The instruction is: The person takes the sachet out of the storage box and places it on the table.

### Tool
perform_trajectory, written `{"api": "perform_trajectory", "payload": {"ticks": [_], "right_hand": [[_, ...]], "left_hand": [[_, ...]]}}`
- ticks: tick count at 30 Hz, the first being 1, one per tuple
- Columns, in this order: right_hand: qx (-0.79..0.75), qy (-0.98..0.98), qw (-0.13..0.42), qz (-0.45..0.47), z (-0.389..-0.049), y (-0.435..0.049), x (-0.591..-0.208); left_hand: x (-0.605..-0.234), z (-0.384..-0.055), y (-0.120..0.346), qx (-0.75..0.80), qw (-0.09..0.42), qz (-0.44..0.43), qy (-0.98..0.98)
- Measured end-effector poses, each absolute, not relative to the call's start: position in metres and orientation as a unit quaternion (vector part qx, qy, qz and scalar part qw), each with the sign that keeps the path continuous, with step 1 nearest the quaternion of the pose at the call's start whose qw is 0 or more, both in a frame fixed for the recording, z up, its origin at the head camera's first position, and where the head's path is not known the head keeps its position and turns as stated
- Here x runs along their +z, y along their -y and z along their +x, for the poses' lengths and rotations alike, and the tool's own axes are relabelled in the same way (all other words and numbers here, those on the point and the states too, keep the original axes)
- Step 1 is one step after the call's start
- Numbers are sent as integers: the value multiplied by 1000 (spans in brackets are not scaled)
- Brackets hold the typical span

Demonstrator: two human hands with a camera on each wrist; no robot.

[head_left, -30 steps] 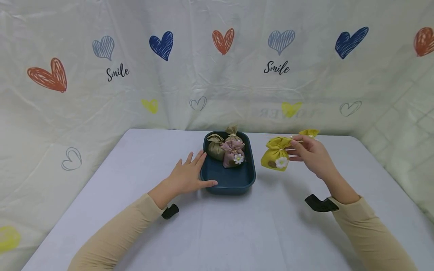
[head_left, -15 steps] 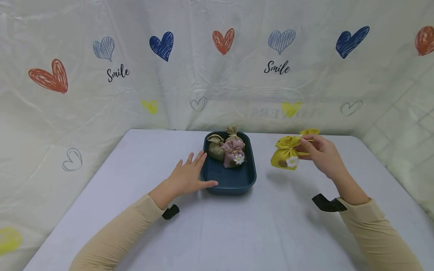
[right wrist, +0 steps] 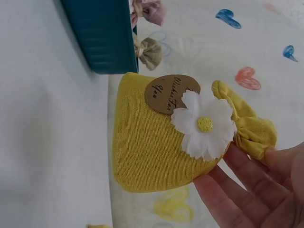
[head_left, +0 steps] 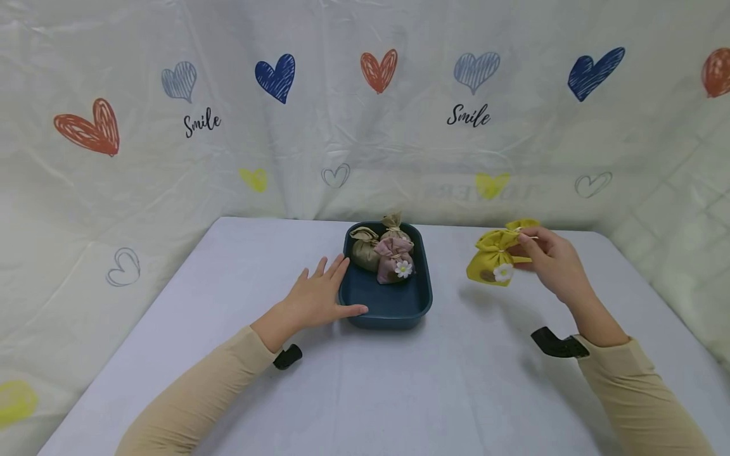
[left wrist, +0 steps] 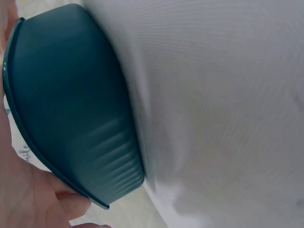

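My right hand [head_left: 552, 259] pinches a yellow drawstring sachet [head_left: 486, 263] by its gathered neck, off to the right of the tray and above the table. A white fabric flower [right wrist: 203, 124] and a brown oval tag [right wrist: 164, 92] decorate its front. With fingers spread, my left hand [head_left: 313, 296] rests on the left rim of a dark teal tray [head_left: 388, 308]. In the tray's far half sit an olive sachet [head_left: 365, 254], a mauve sachet [head_left: 395, 266] with a white flower, and a tan sachet [head_left: 393, 223] partly hidden behind it.
Behind the right hand, a second yellow sachet [head_left: 523, 224] shows only its top near the table's back edge. The white table [head_left: 388, 386] ends at a pale curtain [head_left: 410, 145] printed with hearts.
My right hand has carried the yellow sachet to the right, farther from the tray. The left hand and the tray have stayed in place.
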State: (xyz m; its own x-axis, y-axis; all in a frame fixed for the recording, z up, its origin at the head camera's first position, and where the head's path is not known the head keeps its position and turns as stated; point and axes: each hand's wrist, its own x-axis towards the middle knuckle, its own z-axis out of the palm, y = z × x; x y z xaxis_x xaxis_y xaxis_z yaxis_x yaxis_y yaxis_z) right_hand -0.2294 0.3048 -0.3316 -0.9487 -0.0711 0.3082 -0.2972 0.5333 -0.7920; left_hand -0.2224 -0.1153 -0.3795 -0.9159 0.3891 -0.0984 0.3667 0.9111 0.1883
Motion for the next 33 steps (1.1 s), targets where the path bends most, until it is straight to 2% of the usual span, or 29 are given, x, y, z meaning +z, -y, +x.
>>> {"api": "perform_trajectory", "payload": {"ticks": [23,33], "right_hand": [[430,890,131,69,-236,-326,-330],[424,896,118,56,-239,-336,-333]], "left_hand": [[-378,-222,114,82,62,196,-975],[-376,-220,114,88,69,195,-974]]}}
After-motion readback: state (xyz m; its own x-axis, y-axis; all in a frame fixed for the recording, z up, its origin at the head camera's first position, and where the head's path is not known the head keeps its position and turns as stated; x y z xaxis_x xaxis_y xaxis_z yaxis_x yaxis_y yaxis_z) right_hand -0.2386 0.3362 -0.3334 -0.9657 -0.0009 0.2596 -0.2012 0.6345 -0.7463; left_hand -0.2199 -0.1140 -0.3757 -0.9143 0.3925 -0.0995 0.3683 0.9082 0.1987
